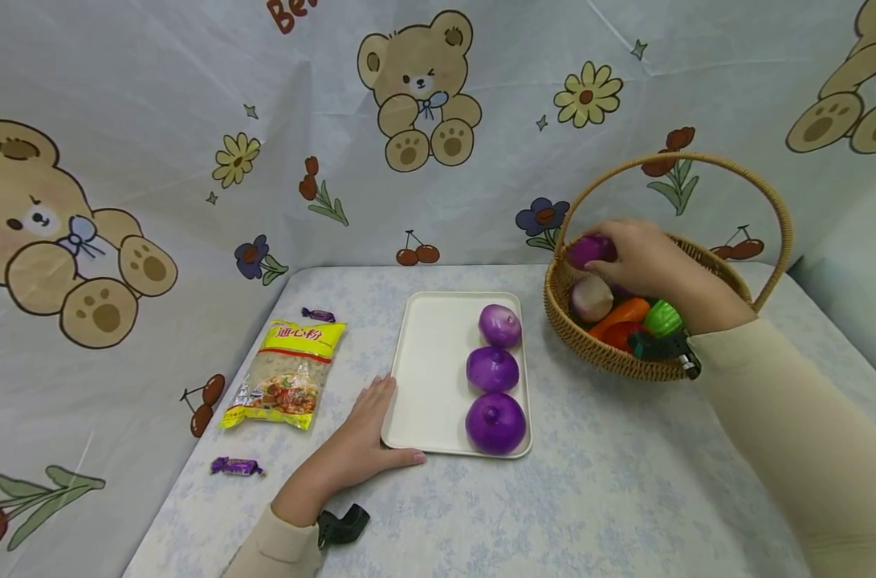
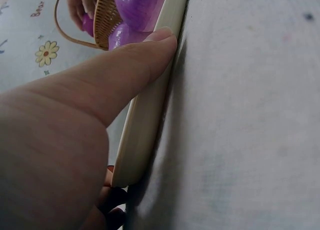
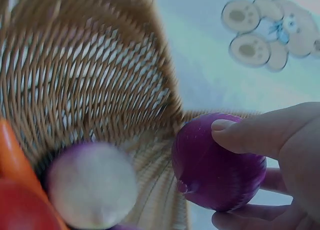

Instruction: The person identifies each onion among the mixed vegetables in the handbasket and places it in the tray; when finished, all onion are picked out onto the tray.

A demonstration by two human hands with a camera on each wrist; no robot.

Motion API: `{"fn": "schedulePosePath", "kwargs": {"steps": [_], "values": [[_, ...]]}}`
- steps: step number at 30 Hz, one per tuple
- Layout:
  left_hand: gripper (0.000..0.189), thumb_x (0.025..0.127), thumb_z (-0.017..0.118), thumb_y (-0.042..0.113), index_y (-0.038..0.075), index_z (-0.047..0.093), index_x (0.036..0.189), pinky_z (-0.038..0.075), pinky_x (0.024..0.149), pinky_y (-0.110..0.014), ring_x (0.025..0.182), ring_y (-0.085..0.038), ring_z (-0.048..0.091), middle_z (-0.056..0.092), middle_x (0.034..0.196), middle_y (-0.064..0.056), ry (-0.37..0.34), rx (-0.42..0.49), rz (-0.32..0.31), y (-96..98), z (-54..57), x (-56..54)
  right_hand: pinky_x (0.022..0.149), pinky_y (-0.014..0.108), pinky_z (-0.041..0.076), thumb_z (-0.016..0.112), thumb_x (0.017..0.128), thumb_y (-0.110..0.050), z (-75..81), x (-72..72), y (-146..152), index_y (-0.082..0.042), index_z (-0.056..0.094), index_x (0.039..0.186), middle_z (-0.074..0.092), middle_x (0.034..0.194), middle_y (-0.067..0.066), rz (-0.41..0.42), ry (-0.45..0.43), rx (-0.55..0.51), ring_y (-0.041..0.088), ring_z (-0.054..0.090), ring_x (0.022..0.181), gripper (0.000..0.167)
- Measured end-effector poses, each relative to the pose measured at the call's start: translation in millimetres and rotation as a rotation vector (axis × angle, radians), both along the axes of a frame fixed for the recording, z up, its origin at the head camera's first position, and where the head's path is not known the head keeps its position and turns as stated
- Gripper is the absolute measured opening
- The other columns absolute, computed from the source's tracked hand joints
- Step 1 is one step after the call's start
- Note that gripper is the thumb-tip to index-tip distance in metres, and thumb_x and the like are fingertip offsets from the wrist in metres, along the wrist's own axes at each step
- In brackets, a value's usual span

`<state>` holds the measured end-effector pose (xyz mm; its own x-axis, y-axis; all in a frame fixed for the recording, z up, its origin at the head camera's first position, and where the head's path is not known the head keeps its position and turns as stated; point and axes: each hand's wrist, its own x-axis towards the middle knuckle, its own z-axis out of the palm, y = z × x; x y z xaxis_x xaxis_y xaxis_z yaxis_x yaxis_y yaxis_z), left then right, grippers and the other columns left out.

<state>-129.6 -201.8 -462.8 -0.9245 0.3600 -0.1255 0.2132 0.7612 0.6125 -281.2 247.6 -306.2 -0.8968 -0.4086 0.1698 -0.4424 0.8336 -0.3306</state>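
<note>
My right hand (image 1: pixel 643 253) grips a purple onion (image 3: pixel 217 162) between thumb and fingers, over the left part of the wicker basket (image 1: pixel 596 349). Close below it in the basket lies a white and purple turnip-like vegetable (image 3: pixel 92 185). At the corner of the white tray (image 1: pixel 430 369), my left hand (image 1: pixel 365 437) rests with straight fingers along the left side and its thumb against the near edge, as the left wrist view also shows. Down the tray's right side stand a pale purple onion (image 1: pixel 500 326), a darker onion (image 1: pixel 492 369) and a larger onion (image 1: pixel 495 424) in a row.
Also in the basket are an orange carrot (image 1: pixel 618 317), a red vegetable (image 1: pixel 623 335) and a green one (image 1: pixel 662 319). A yellow pasta bag (image 1: pixel 286 373) lies left of the tray, with purple wrapped candies (image 1: pixel 237 466) near it. The basket's tall handle (image 1: pixel 784 229) arches overhead.
</note>
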Motion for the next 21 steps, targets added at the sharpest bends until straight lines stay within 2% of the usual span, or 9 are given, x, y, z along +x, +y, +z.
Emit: {"fn": "schedulePosePath", "kwargs": {"steps": [6,11,15,17,21], "values": [[0.136,0.077,0.081,0.075,0.006,0.009,0.169,0.007,0.125,-0.052,0.158,-0.025,-0.004,0.003,0.175,-0.009,-0.003,-0.005,0.001,0.3,-1.0,-0.5,0.091,0.057,0.057,0.078,0.098,-0.010,7.2,25.0,-20,0.001,0.060,0.142,0.062,0.131,0.022,0.050,0.047,-0.081,0.039,0.061,0.111,0.049],[0.136,0.077,0.080,0.075,0.006,0.008,0.169,0.007,0.125,-0.051,0.159,-0.026,-0.003,0.003,0.175,-0.011,0.008,-0.009,-0.001,0.8,1.2,-0.8,0.090,0.051,0.059,0.079,0.096,-0.008,5.3,40.7,-45,-0.001,0.061,0.141,0.061,0.134,0.019,0.129,0.099,-0.106,0.032,0.065,0.106,0.049],[0.136,0.078,0.080,0.075,0.006,0.007,0.169,0.006,0.125,-0.049,0.158,-0.024,-0.004,0.003,0.175,-0.010,0.003,-0.012,-0.007,1.5,2.6,-0.7,0.097,0.053,0.055,0.081,0.095,-0.008,-1.3,53.1,-69,-0.002,0.063,0.141,0.059,0.142,0.020,0.203,0.132,-0.102,0.037,0.061,0.120,0.050],[0.136,0.078,0.080,0.075,0.007,0.007,0.169,0.006,0.125,-0.051,0.158,-0.025,-0.004,0.003,0.175,-0.010,-0.002,-0.012,-0.004,1.6,2.1,-0.7,0.104,0.056,0.050,0.081,0.095,-0.009,-5.7,59.8,-82,-0.001,0.064,0.140,0.057,0.145,0.023,0.243,0.127,-0.098,0.040,0.057,0.129,0.050],[0.136,0.077,0.081,0.075,0.008,0.008,0.170,0.008,0.125,-0.055,0.159,-0.026,-0.004,0.002,0.175,-0.010,-0.015,-0.004,0.014,1.1,0.8,0.1,0.107,0.056,0.047,0.082,0.095,-0.012,-17.4,74.6,-111,-0.001,0.066,0.139,0.055,0.147,0.025,0.332,0.090,-0.092,0.042,0.054,0.133,0.048]]}}
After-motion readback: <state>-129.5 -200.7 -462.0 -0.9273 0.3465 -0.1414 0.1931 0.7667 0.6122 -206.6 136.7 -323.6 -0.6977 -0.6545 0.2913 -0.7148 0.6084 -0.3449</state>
